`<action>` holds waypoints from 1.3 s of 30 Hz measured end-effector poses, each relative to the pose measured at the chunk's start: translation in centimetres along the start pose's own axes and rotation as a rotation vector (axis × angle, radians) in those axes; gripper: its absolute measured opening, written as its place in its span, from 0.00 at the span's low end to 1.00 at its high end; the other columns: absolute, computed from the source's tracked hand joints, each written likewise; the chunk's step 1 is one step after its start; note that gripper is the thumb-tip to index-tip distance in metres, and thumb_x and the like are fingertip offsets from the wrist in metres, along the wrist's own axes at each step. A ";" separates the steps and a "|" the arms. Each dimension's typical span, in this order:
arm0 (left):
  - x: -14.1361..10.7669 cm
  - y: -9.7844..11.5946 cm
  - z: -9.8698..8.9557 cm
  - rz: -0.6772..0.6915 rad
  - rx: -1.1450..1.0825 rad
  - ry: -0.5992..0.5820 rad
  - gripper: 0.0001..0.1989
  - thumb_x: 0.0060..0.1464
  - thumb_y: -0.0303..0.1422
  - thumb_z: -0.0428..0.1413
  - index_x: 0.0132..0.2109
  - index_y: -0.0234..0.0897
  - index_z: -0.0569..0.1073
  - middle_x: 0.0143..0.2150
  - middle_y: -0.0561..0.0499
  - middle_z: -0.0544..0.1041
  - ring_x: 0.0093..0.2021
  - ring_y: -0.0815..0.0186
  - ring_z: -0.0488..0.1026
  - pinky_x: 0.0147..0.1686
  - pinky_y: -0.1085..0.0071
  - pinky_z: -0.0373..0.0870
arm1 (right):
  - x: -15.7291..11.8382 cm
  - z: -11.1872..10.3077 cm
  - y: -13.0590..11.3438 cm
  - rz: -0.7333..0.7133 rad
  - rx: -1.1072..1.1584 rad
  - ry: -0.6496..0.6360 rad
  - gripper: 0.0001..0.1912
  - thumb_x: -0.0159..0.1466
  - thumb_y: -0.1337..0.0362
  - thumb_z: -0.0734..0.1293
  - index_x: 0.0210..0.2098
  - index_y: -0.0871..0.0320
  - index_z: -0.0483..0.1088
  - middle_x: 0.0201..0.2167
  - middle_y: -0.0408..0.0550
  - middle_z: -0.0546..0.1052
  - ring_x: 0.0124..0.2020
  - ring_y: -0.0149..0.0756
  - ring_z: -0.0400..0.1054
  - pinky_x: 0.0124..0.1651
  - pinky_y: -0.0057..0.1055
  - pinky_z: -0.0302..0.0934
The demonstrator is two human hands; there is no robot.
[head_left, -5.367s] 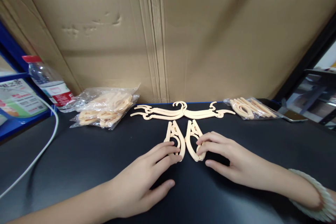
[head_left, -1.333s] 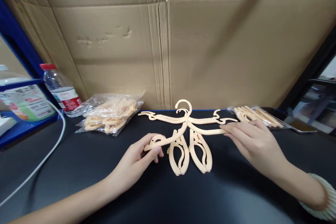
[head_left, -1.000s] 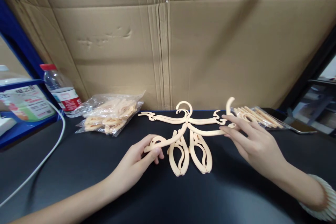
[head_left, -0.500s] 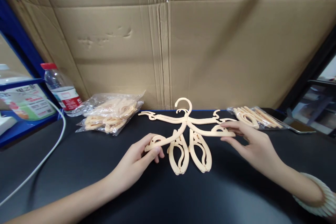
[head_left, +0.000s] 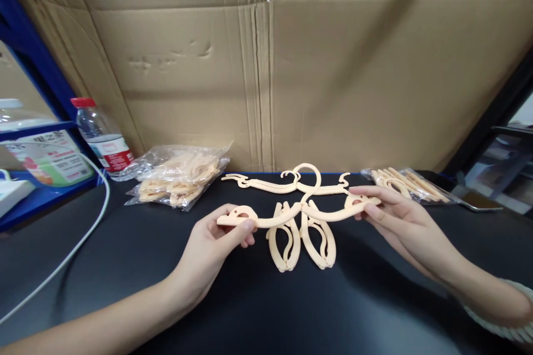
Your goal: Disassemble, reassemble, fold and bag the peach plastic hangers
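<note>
A cream plastic folding clothes hanger (head_left: pixel 277 221) is held up above the table with its arms spread and its hook at the top middle. My left hand (head_left: pixel 220 244) pinches its left end between thumb and fingers. At the other end, my right hand (head_left: pixel 403 227) grips the hanger with the thumb in front. Behind it, an unfolded hanger (head_left: pixel 266 185) lies on the table. Two folded hangers, the left one (head_left: pixel 272 244) and the right one (head_left: pixel 331 241), lie below the held hanger, their upper parts partly covered by it.
A clear bag of hangers (head_left: pixel 179 177) sits at the back left, by a red-capped bottle (head_left: pixel 104 141). Another bag (head_left: pixel 406 183) with hanger parts lies at the back right, next to a flat dark object (head_left: pixel 478 199). A white cable (head_left: pixel 83 244) crosses the left side; cardboard (head_left: pixel 266 83) stands behind.
The held hanger has come up and nearer. Its arms went from sloping down to nearly level, and its hook has tilted to the right. Both hands still hold its ends.
</note>
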State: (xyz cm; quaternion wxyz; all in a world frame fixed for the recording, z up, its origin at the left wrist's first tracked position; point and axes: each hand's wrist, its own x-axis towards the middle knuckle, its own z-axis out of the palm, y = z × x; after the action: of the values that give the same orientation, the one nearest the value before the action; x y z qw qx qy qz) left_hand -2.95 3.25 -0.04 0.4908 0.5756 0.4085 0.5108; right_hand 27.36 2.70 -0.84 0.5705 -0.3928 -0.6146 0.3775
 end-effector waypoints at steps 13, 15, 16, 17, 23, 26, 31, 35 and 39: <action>-0.9 -0.3 1.3 -0.106 -0.028 -0.159 0.11 0.49 0.37 0.64 0.34 0.33 0.76 0.28 0.52 0.72 0.27 0.70 0.66 0.29 0.74 0.67 | -1.2 2.7 -0.5 0.186 0.084 -0.013 0.16 0.59 0.56 0.71 0.37 0.55 0.61 0.27 0.46 0.76 0.29 0.36 0.71 0.36 0.36 0.70; -1.0 -0.4 1.4 -0.121 -0.008 -0.228 0.12 0.49 0.37 0.64 0.34 0.33 0.76 0.29 0.51 0.74 0.28 0.69 0.68 0.29 0.73 0.68 | -1.5 3.1 -0.7 0.195 0.080 -0.071 0.14 0.60 0.57 0.71 0.34 0.56 0.63 0.26 0.45 0.76 0.28 0.34 0.71 0.36 0.34 0.69; -1.0 -0.5 1.4 -0.126 -0.010 -0.260 0.11 0.49 0.37 0.64 0.34 0.33 0.75 0.29 0.51 0.74 0.28 0.69 0.68 0.29 0.73 0.69 | -1.7 3.4 -0.8 0.194 0.071 -0.117 0.12 0.61 0.57 0.71 0.33 0.56 0.64 0.27 0.46 0.76 0.29 0.34 0.71 0.36 0.33 0.69; -1.0 -0.5 1.4 -0.129 -0.018 -0.283 0.11 0.50 0.37 0.64 0.34 0.33 0.75 0.29 0.51 0.75 0.28 0.69 0.69 0.29 0.73 0.69 | -1.9 3.6 -1.0 0.192 0.061 -0.173 0.11 0.62 0.58 0.70 0.32 0.57 0.66 0.28 0.46 0.77 0.30 0.34 0.72 0.37 0.32 0.69; -0.9 -0.6 1.5 -0.107 -0.033 -0.308 0.11 0.50 0.37 0.64 0.34 0.34 0.74 0.29 0.52 0.75 0.29 0.68 0.71 0.29 0.73 0.71 | -3.3 4.4 -2.7 0.171 0.018 -0.544 0.13 0.66 0.62 0.65 0.50 0.51 0.72 0.46 0.51 0.76 0.45 0.39 0.73 0.49 0.38 0.69; -0.9 -0.8 1.4 -0.115 -0.020 -0.319 0.13 0.49 0.39 0.64 0.36 0.34 0.74 0.31 0.51 0.76 0.30 0.66 0.72 0.29 0.71 0.71 | -3.7 4.4 -3.0 0.145 -0.032 -0.632 0.21 0.65 0.64 0.66 0.57 0.45 0.68 0.56 0.52 0.71 0.45 0.39 0.73 0.49 0.39 0.70; -1.2 -0.8 1.3 -0.068 -0.019 -0.386 0.10 0.53 0.36 0.62 0.40 0.34 0.75 0.34 0.49 0.78 0.34 0.65 0.74 0.33 0.69 0.73 | -4.0 4.4 -2.8 0.131 -0.095 -0.644 0.26 0.66 0.66 0.65 0.61 0.42 0.62 0.64 0.50 0.62 0.47 0.38 0.72 0.49 0.37 0.71; -1.4 -0.5 1.5 -0.040 -0.022 -0.429 0.09 0.54 0.34 0.60 0.42 0.35 0.76 0.38 0.47 0.78 0.40 0.61 0.75 0.40 0.66 0.73 | -4.3 4.4 -3.0 0.054 -0.216 -0.668 0.30 0.65 0.68 0.65 0.63 0.40 0.59 0.65 0.48 0.61 0.52 0.39 0.70 0.49 0.34 0.71; -1.5 -0.5 1.6 -0.086 -0.056 -0.439 0.07 0.55 0.33 0.60 0.40 0.36 0.76 0.35 0.50 0.78 0.36 0.65 0.76 0.39 0.69 0.74 | -4.5 4.0 -3.5 -0.096 -0.448 -0.695 0.35 0.63 0.64 0.68 0.65 0.37 0.53 0.65 0.46 0.61 0.64 0.46 0.58 0.60 0.45 0.62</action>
State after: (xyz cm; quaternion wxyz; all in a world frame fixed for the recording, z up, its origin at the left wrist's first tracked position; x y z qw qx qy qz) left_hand -1.58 1.59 -0.77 0.6049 0.6412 0.3020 0.3631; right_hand 23.37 -2.88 0.26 0.2466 -0.3270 -0.8552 0.3176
